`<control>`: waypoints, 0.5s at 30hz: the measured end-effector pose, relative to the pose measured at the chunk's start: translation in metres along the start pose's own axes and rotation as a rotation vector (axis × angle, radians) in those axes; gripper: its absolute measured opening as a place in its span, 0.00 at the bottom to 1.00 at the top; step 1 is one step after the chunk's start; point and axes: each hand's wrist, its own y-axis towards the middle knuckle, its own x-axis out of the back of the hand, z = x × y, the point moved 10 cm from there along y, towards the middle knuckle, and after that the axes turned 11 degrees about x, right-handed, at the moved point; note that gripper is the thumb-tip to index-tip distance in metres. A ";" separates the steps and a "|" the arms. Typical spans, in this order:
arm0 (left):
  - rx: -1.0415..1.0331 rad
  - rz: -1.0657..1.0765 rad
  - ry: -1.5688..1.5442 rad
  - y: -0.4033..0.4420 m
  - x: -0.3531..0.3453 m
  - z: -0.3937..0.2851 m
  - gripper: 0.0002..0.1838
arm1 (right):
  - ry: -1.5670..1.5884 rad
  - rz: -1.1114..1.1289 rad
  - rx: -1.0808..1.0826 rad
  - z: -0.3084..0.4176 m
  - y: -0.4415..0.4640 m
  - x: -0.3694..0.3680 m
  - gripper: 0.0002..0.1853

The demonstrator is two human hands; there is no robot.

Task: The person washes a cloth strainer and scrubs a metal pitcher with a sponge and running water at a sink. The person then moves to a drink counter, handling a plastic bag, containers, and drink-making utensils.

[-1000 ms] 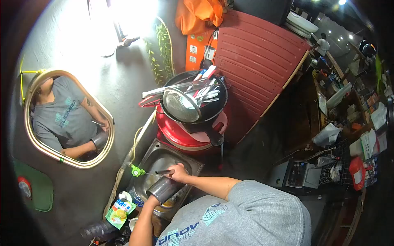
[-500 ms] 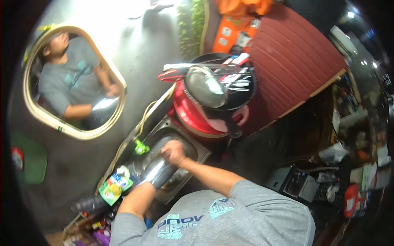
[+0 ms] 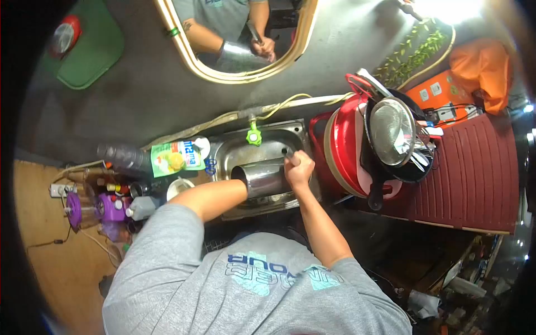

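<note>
A shiny, deep metal pot (image 3: 265, 177) lies on its side over the metal sink (image 3: 223, 151), its mouth facing left. My left forearm (image 3: 215, 195) reaches into that mouth, so the left hand and its fingers are hidden inside. At the pot's right end, my right hand (image 3: 300, 170) is closed around its handle (image 3: 290, 158), whose dark end sticks out above the fist. Behind the pot, a bright green tap handle (image 3: 253, 137) sits at the sink's back edge.
Left of the sink stand a green and white pouch (image 3: 177, 157), a white cup (image 3: 180, 187) and a purple appliance (image 3: 111, 207). To the right, a red basin (image 3: 347, 151) bears a black pan (image 3: 385, 181) with a strainer (image 3: 392, 131). A mirror (image 3: 245, 77) hangs above.
The view has turned, so the sink now appears level and the mirror sits higher and further right. My left arm stays inside the pot and my right hand keeps hold of it.
</note>
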 end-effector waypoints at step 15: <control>0.830 -0.174 -1.088 -0.033 0.028 0.012 0.11 | -0.191 -0.215 -0.215 -0.040 -0.023 0.045 0.13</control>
